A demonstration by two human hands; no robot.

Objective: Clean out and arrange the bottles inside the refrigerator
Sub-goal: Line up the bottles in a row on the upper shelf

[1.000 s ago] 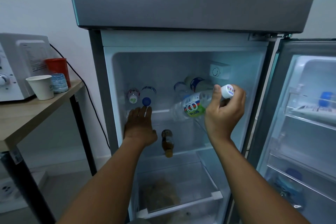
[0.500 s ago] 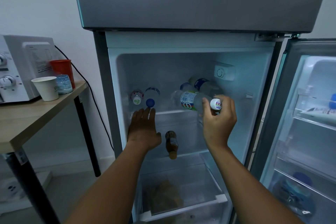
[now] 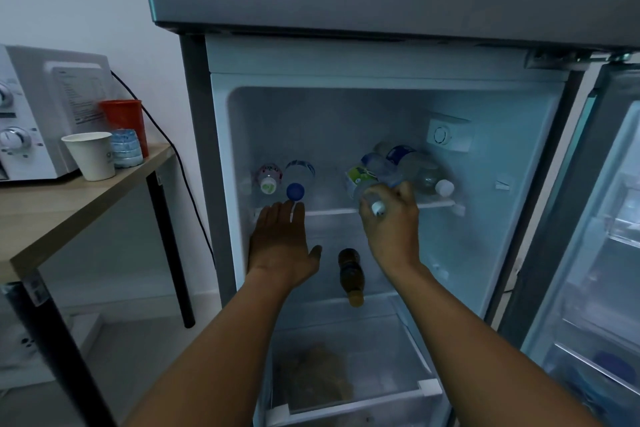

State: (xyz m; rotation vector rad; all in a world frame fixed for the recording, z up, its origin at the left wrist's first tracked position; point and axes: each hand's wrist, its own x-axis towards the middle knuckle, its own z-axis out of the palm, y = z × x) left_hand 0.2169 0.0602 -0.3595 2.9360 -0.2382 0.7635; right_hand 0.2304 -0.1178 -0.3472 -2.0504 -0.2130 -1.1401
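The refrigerator (image 3: 221, 156) stands open. My right hand (image 3: 391, 229) grips the neck of a clear bottle with a green label (image 3: 360, 178), which lies on the upper shelf (image 3: 332, 211) with its white cap toward me. Behind and right of it lie other clear bottles (image 3: 412, 166), one with a white cap. At the shelf's left lie a pink-labelled bottle (image 3: 268, 178) and a blue-capped bottle (image 3: 297, 180). My left hand (image 3: 280, 243) is flat and open, fingertips at the shelf edge just below the blue cap. A brown bottle (image 3: 351, 276) lies on the lower shelf.
The crisper drawer (image 3: 353, 402) at the bottom holds something brown. The open door (image 3: 609, 253) on the right has racks with items. A wooden table (image 3: 69, 215) at the left carries a white microwave (image 3: 38, 114), a paper cup (image 3: 91, 156), a red cup and a squashed bottle.
My right hand carried the green-labelled bottle from the air in front of the shelf down onto the upper shelf, pushing it inward. My left hand stayed at the shelf edge.
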